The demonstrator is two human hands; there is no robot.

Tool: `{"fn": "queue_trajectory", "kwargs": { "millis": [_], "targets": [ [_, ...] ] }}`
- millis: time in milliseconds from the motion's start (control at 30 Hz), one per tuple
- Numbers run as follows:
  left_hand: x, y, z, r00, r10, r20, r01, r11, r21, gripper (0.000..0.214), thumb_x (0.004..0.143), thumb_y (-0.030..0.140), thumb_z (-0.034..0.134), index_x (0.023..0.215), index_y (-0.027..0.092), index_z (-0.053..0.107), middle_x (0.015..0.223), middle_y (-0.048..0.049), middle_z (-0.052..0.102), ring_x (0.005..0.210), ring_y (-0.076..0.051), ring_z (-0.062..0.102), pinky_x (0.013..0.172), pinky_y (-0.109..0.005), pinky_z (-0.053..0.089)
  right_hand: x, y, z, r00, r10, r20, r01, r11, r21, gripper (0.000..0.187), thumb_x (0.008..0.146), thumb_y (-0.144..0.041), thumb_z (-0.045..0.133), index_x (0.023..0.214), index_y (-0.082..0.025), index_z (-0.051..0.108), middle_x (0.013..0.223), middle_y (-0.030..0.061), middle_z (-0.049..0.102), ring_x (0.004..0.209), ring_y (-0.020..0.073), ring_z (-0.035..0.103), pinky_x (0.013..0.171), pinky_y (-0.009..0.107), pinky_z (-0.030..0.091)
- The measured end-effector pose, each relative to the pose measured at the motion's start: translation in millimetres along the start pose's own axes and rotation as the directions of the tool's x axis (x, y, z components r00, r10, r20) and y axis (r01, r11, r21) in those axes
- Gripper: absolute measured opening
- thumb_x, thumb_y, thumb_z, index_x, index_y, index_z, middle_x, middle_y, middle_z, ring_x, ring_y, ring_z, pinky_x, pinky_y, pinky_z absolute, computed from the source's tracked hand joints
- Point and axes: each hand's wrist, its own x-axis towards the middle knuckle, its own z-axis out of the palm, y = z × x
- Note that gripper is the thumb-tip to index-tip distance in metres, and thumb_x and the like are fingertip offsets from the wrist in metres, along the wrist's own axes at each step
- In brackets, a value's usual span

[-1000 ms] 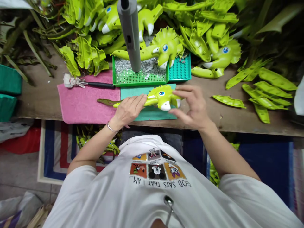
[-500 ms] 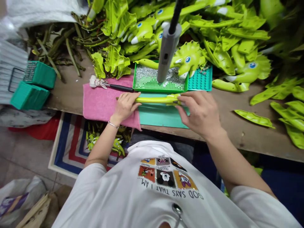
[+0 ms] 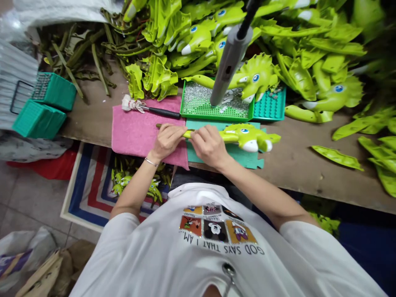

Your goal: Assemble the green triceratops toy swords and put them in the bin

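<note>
A lime-green toy dinosaur with blue eye and white horn tips lies lengthwise over the teal mat, head to the right. My left hand is closed around its thin tail end, whose dark olive tip pokes out past the fingers above the pink cloth. Right beside it, my right hand pinches the green shaft behind the head. Just beyond the hands are a black-handled tool wrapped in white at one end and a green tray of small metal screws.
A grey electric screwdriver hangs over the tray. Heaps of green toy halves cover the back and right. Olive strips lie back left, near teal boxes. A striped-lined bin with toys stands below the table edge.
My right hand has moved left from the toy's head to its shaft, close to my left hand. The toy's face now shows on the right, where it was covered before.
</note>
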Motion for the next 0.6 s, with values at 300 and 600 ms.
{"fn": "queue_trajectory", "kwargs": {
  "millis": [300,600],
  "targets": [
    [-3,57,-10.9,0.953,-0.181,0.241,0.177,0.983,0.042,0.042,0.094,0.037,0.056,0.132,0.018,0.062,0.126,-0.0155,0.071,0.118,-0.030,0.065,0.111,-0.054,0.035,-74,-14,-20,0.974,0.200,-0.107,-0.140,0.901,0.410,0.028,0.095,-0.013,0.051,0.115,-0.020,0.069,0.113,0.0134,0.072,0.111,0.0230,0.067,0.093,0.042,0.058],
    [54,133,52.5,0.889,-0.132,0.439,0.117,0.991,0.060,0.101,0.079,0.083,0.057,0.157,0.022,0.037,0.158,-0.0245,0.039,0.137,-0.039,0.046,0.113,-0.053,0.028,-144,-23,-86,0.567,0.820,0.077,-0.766,0.491,0.415,0.028,0.096,-0.032,0.054,0.115,-0.020,0.070,0.085,0.0058,0.076,0.063,0.0159,0.066,0.068,0.033,0.058]
  ]
}}
